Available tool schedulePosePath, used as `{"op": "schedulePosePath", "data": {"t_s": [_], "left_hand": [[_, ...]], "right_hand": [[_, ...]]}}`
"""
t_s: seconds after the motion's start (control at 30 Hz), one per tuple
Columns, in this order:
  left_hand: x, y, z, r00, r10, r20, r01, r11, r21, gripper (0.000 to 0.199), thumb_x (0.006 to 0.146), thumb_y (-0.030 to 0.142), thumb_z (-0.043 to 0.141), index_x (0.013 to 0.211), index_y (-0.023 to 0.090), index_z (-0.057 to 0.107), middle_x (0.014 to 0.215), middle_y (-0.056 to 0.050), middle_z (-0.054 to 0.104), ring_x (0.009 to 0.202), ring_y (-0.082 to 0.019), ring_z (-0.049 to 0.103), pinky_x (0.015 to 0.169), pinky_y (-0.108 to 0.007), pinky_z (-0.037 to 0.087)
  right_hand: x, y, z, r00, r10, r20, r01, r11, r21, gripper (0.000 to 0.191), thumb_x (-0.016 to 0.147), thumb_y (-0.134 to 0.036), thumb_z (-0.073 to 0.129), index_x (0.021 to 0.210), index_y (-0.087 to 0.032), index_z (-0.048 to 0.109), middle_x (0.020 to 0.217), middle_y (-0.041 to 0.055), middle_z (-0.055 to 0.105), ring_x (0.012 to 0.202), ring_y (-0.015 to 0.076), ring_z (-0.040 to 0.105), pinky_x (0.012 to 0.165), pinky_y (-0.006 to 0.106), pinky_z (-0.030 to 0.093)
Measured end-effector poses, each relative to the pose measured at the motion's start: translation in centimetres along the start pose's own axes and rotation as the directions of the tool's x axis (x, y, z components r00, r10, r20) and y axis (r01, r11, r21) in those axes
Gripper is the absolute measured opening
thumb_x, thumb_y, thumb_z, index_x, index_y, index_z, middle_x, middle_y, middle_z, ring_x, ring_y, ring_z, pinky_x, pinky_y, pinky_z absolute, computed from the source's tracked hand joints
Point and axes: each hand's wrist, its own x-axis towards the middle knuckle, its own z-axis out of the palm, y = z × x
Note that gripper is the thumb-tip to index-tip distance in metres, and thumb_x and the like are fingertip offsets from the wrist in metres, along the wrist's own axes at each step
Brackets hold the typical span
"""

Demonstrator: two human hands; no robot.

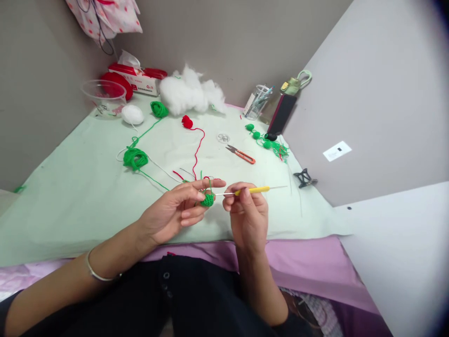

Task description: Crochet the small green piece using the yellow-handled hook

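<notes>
A small green crocheted piece (207, 200) is pinched between the thumb and fingers of my left hand (178, 204), whose index finger stretches out with green yarn over it. My right hand (248, 210) is closed around the yellow handle of a crochet hook (257, 189). The hook's metal shaft points left and its tip meets the green piece; the exact tip is too small to make out. Red and green yarn ends lie just behind my left fingers. From a loose green yarn coil (135, 159) on the left, a strand runs toward my left hand.
Orange-handled snips (241, 154) lie beyond my hands, near a small round dish (223, 138). Farther back are white stuffing (191, 92), a red yarn bundle (187, 122), a white ball (132, 114) and a plastic tub (104, 98). Green pieces (267, 144) and a black stand (304, 178) sit right.
</notes>
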Motion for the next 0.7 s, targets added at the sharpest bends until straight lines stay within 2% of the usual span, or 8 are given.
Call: {"op": "schedulePosePath", "data": {"t_s": [0.1,0.27,0.37,0.47,0.6,0.7], "left_hand": [[-0.1,-0.1,-0.3,1.0,0.017,-0.014,-0.017,1.0,-0.004,0.026,0.08,0.012,0.072,0.104,0.012,0.081,0.068,0.004,0.048,0.044,-0.001,0.028,0.04,-0.014,0.029],[-0.2,-0.4,0.1,1.0,0.014,0.012,-0.015,0.999,0.051,0.041,0.081,0.015,0.074,0.122,0.016,0.077,0.07,0.005,0.051,0.046,-0.003,0.034,0.042,-0.016,0.036],[-0.2,-0.5,0.5,1.0,0.016,0.002,-0.016,0.997,0.076,0.04,0.083,0.015,0.073,0.123,0.016,0.077,0.069,0.005,0.05,0.046,-0.004,0.033,0.042,-0.016,0.036],[-0.2,-0.5,0.5,0.999,0.04,-0.012,-0.039,0.994,0.105,0.037,0.083,0.017,0.077,0.12,0.017,0.078,0.075,0.004,0.054,0.048,-0.003,0.037,0.044,-0.016,0.039],[0.0,-0.9,0.2,0.996,0.084,0.014,-0.085,0.985,0.148,0.039,0.084,0.02,0.079,0.123,0.019,0.077,0.088,-0.001,0.066,0.053,-0.004,0.047,0.049,-0.018,0.046],[0.1,-1.3,0.2,0.995,0.093,0.027,-0.096,0.981,0.17,0.037,0.085,0.021,0.081,0.122,0.02,0.078,0.085,-0.001,0.067,0.052,-0.005,0.049,0.049,-0.02,0.048]], "right_hand": [[0.0,-0.1,0.1,0.999,0.036,0.005,-0.036,0.998,0.054,0.017,0.089,-0.04,0.079,0.084,-0.024,0.08,0.077,0.0005,0.073,0.059,0.008,0.061,0.054,0.021,0.051],[-0.3,0.0,0.3,0.998,0.014,0.064,-0.019,0.997,0.072,0.016,0.089,-0.041,0.079,0.087,-0.025,0.081,0.079,-0.0004,0.073,0.062,0.0079,0.063,0.058,0.021,0.054],[-0.3,0.1,0.3,0.998,0.013,0.059,-0.017,0.998,0.059,0.017,0.09,-0.043,0.078,0.088,-0.026,0.08,0.081,-0.0004,0.073,0.063,0.0085,0.062,0.058,0.022,0.055],[-0.2,0.1,0.3,0.999,-0.018,0.037,0.017,0.999,0.037,0.018,0.09,-0.043,0.077,0.088,-0.026,0.079,0.082,-0.0003,0.073,0.061,0.0089,0.06,0.056,0.023,0.053],[-0.5,0.2,0.6,0.996,-0.05,0.078,0.05,0.999,0.002,0.017,0.094,-0.04,0.073,0.088,-0.025,0.078,0.08,-0.0007,0.07,0.06,0.0087,0.058,0.056,0.023,0.051],[-0.7,0.3,0.8,0.989,-0.104,0.102,0.11,0.993,-0.047,0.016,0.096,-0.038,0.071,0.088,-0.025,0.078,0.081,-0.0005,0.07,0.059,0.0086,0.055,0.055,0.023,0.048]]}}
